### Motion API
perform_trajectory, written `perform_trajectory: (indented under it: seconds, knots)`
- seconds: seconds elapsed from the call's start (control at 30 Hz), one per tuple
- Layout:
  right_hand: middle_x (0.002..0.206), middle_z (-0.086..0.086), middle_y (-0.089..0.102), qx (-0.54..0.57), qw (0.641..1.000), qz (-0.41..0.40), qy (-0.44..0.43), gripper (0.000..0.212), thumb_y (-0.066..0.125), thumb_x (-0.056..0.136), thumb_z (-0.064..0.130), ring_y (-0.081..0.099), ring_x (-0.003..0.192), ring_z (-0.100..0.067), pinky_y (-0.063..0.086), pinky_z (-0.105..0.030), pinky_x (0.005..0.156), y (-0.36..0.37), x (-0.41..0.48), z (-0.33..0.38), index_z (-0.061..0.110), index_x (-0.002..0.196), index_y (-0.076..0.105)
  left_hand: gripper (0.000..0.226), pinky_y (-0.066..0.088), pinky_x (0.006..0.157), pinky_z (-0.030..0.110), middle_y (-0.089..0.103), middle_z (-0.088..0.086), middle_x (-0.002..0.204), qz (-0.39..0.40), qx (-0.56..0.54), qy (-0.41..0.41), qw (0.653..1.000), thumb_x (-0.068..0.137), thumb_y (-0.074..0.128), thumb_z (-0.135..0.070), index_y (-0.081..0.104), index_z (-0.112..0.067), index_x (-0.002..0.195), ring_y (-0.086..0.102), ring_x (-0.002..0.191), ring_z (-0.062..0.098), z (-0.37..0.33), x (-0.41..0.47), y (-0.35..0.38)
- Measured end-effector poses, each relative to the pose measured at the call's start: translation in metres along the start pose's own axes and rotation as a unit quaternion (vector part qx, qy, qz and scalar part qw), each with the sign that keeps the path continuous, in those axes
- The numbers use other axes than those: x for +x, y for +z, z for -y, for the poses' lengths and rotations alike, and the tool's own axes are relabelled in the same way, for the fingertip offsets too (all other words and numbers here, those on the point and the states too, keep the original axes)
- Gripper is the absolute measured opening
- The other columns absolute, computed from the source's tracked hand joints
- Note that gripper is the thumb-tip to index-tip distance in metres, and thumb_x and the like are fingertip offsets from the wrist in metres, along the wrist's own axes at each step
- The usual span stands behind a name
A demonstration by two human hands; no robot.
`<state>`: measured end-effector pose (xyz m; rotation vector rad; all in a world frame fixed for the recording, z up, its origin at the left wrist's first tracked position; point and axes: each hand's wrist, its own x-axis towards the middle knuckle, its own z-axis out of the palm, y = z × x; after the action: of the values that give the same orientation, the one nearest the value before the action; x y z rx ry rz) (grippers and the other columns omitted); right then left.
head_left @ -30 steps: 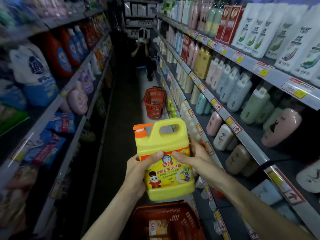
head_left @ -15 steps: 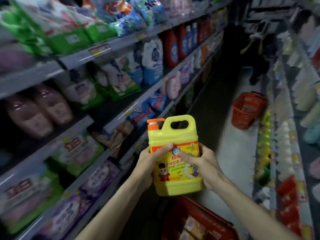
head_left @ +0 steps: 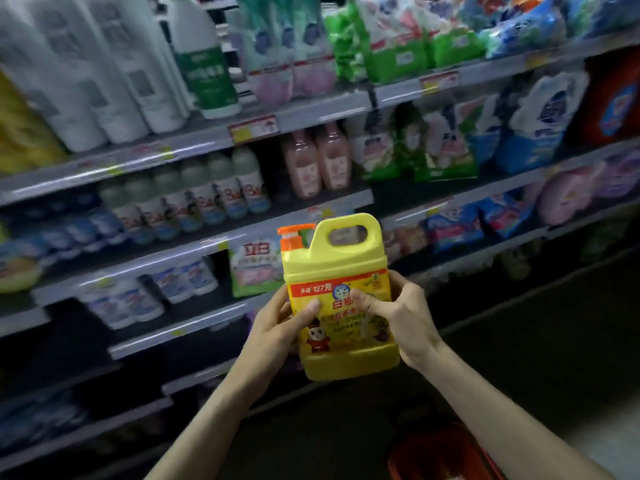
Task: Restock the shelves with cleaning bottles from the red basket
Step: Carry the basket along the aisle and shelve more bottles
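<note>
White bottles [head_left: 104, 81] at 10 o'clock. Pink bottles [head_left: 317, 161] at 12, upright, side by side. Green pouches [head_left: 398, 50] at 1. Blue-and-white bags [head_left: 540, 123] at 2. All blurred.

One yellow detergent jug [head_left: 337, 292], one left hand [head_left: 277, 329], one right hand [head_left: 407, 318], two pink bottles [head_left: 334, 159] and one red basket [head_left: 440, 455] are appearing before the shelves [head_left: 194, 144].

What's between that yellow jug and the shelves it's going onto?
Nothing visible. The left hand and right hand grip the yellow detergent jug in open air before the shelves, and nothing stands between them. Which spot it belongs in cannot be told.
</note>
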<state>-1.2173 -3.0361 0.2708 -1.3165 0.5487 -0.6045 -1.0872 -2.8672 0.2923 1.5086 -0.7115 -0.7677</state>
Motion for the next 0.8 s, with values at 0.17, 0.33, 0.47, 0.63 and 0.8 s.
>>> perform_trajectory:
  seconds: [0.17, 0.33, 0.47, 0.63, 0.8]
  knots:
    - [0.114, -0.008, 0.08, -0.007, 0.992, 0.129, 0.009, 0.056, 0.087, 0.078, 0.03, 0.078, 0.106, -0.027, 0.061, -0.056, 0.094, 0.085, 0.01, 0.004, 0.011, 0.126, 0.067, 0.034, 0.063, 0.086, 0.031, 0.076, 0.002, 0.127, -0.137, -0.004, 0.021, 0.99, 0.104, 0.061, -0.022, 0.062, -0.02, 0.138, 0.074, 0.117, 0.021, -0.004, -0.05, -0.065]
    - [0.116, -0.006, 0.08, -0.029, 0.975, 0.219, 0.01, 0.054, 0.087, 0.08, 0.027, 0.078, 0.106, -0.025, 0.062, -0.054, 0.094, 0.179, 0.004, -0.006, 0.014, 0.129, 0.065, 0.035, 0.065, 0.08, 0.032, 0.076, 0.001, 0.126, -0.22, -0.006, 0.032, 0.975, 0.102, 0.062, -0.024, 0.061, -0.02, 0.137, 0.075, 0.114, 0.021, -0.002, -0.108, -0.136]
    - [0.118, -0.003, 0.079, -0.06, 0.958, 0.28, 0.003, 0.054, 0.086, 0.082, 0.03, 0.077, 0.108, -0.023, 0.061, -0.055, 0.095, 0.259, -0.011, -0.021, 0.016, 0.13, 0.064, 0.033, 0.063, 0.079, 0.027, 0.077, 0.002, 0.124, -0.278, -0.012, 0.043, 0.959, 0.102, 0.062, -0.019, 0.063, -0.018, 0.136, 0.075, 0.114, 0.02, 0.004, -0.154, -0.197]
    - [0.12, 0.001, 0.078, -0.075, 0.94, 0.334, -0.004, 0.057, 0.085, 0.083, 0.031, 0.076, 0.11, -0.019, 0.062, -0.052, 0.096, 0.36, -0.036, -0.04, 0.019, 0.134, 0.063, 0.033, 0.061, 0.087, 0.026, 0.077, -0.003, 0.123, -0.328, -0.011, 0.047, 0.943, 0.101, 0.063, -0.022, 0.064, -0.02, 0.134, 0.074, 0.115, 0.014, 0.01, -0.21, -0.277]
    - [0.121, 0.001, 0.078, -0.084, 0.925, 0.372, -0.012, 0.058, 0.086, 0.081, 0.034, 0.076, 0.111, -0.018, 0.062, -0.05, 0.095, 0.453, -0.055, -0.055, 0.02, 0.133, 0.063, 0.033, 0.062, 0.091, 0.03, 0.077, -0.002, 0.124, -0.383, -0.012, 0.059, 0.922, 0.101, 0.064, -0.022, 0.065, -0.02, 0.135, 0.074, 0.115, 0.015, 0.016, -0.254, -0.351]
